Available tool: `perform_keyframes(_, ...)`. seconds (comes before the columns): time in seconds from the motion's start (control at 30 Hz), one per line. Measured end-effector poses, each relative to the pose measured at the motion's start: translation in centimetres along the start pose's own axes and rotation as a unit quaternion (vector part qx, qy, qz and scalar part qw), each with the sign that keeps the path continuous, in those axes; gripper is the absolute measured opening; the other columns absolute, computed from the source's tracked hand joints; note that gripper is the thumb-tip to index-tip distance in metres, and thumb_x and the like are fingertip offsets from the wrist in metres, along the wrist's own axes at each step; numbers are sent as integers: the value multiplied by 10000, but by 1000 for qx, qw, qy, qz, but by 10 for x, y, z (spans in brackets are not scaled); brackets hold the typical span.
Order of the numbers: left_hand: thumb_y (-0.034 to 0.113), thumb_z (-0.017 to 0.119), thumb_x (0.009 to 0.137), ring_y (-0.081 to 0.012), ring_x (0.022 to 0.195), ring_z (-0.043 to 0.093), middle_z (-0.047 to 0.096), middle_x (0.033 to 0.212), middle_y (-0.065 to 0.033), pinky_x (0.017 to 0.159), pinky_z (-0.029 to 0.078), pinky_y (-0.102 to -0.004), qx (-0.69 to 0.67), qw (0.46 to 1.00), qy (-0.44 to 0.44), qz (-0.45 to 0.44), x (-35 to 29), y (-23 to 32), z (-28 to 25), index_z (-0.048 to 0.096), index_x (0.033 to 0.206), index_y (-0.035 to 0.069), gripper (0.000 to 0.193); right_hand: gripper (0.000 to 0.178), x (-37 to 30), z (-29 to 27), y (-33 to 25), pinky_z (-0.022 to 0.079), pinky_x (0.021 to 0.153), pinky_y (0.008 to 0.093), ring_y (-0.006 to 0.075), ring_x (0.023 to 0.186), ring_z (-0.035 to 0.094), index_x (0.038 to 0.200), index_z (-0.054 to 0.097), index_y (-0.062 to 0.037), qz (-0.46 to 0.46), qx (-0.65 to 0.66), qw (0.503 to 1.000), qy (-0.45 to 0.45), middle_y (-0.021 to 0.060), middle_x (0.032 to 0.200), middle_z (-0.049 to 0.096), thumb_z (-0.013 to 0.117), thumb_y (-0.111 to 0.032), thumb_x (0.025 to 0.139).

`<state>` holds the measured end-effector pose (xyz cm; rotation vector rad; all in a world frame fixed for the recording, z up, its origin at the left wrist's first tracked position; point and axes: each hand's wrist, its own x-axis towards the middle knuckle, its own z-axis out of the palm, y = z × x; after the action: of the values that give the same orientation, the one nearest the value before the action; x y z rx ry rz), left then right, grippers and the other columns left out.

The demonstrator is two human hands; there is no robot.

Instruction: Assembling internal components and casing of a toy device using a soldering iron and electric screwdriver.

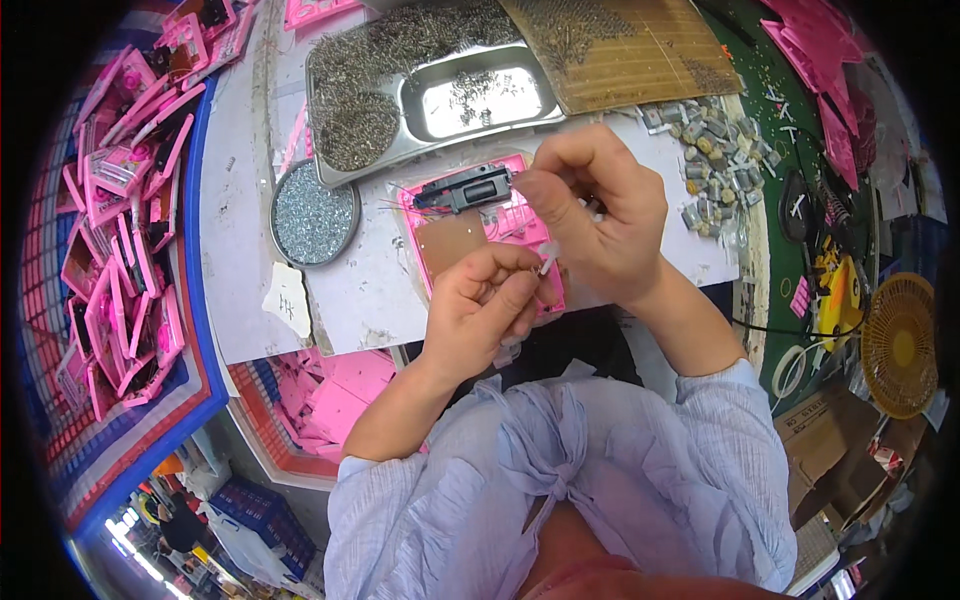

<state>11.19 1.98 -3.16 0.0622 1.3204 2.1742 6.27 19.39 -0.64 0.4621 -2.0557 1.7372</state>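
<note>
Just two hands [480, 300] [595, 215], one pink panel [500, 225]

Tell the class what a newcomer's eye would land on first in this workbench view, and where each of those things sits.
First come the two hands at the centre: the left hand and right hand meet over a pink plastic casing with a black part on it, pinching a small white piece. Next is the crate of pink casings piled at far left. Behind the hands sits a metal tray heaped with tiny screws.

I see a glossy pink plastic housing [500, 235], shiny steel tray [420, 90] of metal screws, matt brown board [620, 45], pale crinkled cloth sleeves [700, 440].
</note>
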Motion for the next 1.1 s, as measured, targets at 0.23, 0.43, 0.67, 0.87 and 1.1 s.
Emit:
perform_keyframes(0.23,84,547,1039,-68,614,520,678,874,-99,548,409,-206,-15,999,3,47,-8,-6,0,589,1205,-25,203,161,-1,1,-4,459,511,242,95,591,599,965,622,5,-48,-25,999,4,54,773,633,751,-65,900)
perform_keyframes(0.43,57,553,1029,-65,623,528,669,867,-86,554,420,-208,-2,999,22,34,-10,-4,0,591,1209,-26,202,144,-4,6,-3,426,508,220,71,590,562,963,614,2,-48,-18,999,4,29,762,621,730,-74,924)
perform_keyframes(0.67,12,578,1003,-51,635,550,654,843,-53,559,443,-209,58,994,67,65,-10,-11,5,592,1163,-36,168,159,-12,14,3,427,500,239,101,587,577,951,615,-13,-58,-73,996,-4,58,736,611,750,-75,894)
perform_keyframes(0.87,28,593,997,-45,637,576,645,793,-26,544,456,-213,179,977,104,56,-14,-16,4,606,1104,-49,133,201,-34,7,1,509,577,327,219,656,642,995,643,-37,187,26,974,-123,122,817,643,753,-18,828)
perform_keyframes(1.1,137,656,964,-83,605,611,667,721,-59,545,473,-250,304,950,-34,-60,4,22,-11,658,1089,-26,205,323,-68,-65,5,558,681,305,162,826,680,1139,684,-6,80,-73,969,-224,111,997,687,736,11,820)
